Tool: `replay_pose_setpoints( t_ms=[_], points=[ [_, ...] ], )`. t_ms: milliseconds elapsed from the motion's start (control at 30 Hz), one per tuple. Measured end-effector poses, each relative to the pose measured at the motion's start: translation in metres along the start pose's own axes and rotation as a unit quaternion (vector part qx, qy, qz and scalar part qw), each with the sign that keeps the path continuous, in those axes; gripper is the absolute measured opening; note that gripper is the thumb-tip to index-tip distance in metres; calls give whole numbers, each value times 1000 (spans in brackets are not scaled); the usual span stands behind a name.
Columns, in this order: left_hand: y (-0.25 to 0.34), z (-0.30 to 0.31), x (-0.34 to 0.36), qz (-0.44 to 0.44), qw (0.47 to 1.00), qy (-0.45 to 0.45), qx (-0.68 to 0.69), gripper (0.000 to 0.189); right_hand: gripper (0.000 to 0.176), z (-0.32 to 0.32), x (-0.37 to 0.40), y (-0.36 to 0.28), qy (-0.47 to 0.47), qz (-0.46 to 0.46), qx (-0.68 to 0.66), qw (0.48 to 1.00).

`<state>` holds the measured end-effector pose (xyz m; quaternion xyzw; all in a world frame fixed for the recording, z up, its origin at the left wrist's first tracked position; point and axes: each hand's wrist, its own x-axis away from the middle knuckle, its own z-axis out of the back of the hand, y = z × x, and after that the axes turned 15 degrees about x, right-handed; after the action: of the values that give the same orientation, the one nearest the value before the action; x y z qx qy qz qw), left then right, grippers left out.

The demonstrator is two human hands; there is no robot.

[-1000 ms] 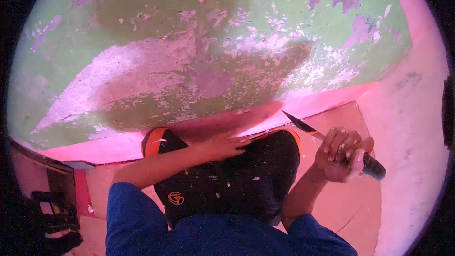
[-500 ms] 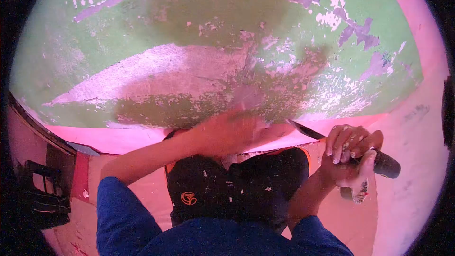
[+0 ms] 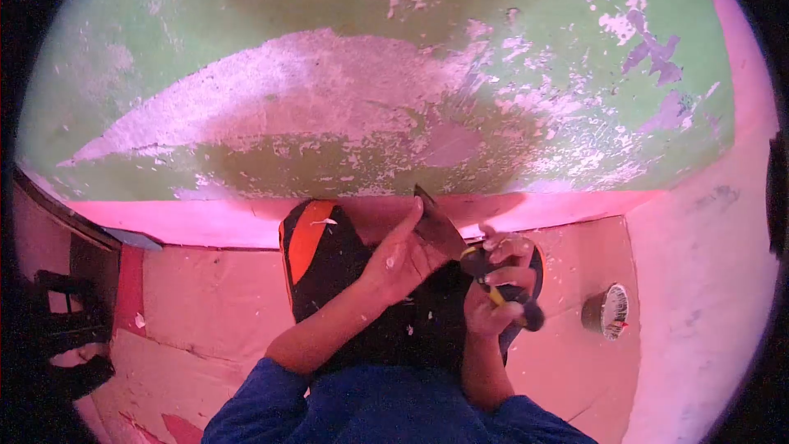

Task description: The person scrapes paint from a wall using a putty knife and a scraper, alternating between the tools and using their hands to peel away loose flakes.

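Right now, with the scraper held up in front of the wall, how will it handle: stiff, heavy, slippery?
The scraper has a thin, wide blade, so it will probably flex slightly near the tip. It is likely light, since the right hand alone carries it by the dark handle. The left hand rests open against the blade, whose edge may be sharp.

A green plastered wall (image 3: 246, 8) shows flaking paint and a broad bare patch (image 3: 312, 99) scraped pale. Below it runs a pink skirting band (image 3: 197, 228). A small roll of tape (image 3: 606, 311) lies on the board-covered floor (image 3: 214, 296), near the pale side wall (image 3: 707, 279).
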<state>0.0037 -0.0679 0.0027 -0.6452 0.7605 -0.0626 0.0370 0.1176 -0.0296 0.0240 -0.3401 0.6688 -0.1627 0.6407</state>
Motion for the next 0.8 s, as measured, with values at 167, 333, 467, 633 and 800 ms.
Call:
replay_pose_setpoints(
  t_ms=[167,333,467,633,800],
  points=[
    [3,24,5,-295,938,135,-120,21,45,69,28,5,-165,-375,-86,908],
    [-5,38,-1,-260,930,196,-171,22,48,92,3,-1,-299,-521,31,799],
    [9,37,-2,-283,937,125,-165,24,32,50,-4,25,-403,-517,94,749],
    [-3,50,-6,-295,935,150,-127,24,28,50,11,27,-383,-353,242,819],
    [0,39,-1,-241,966,56,-69,38,28,63,-13,39,-425,-261,258,828]
  ],
)
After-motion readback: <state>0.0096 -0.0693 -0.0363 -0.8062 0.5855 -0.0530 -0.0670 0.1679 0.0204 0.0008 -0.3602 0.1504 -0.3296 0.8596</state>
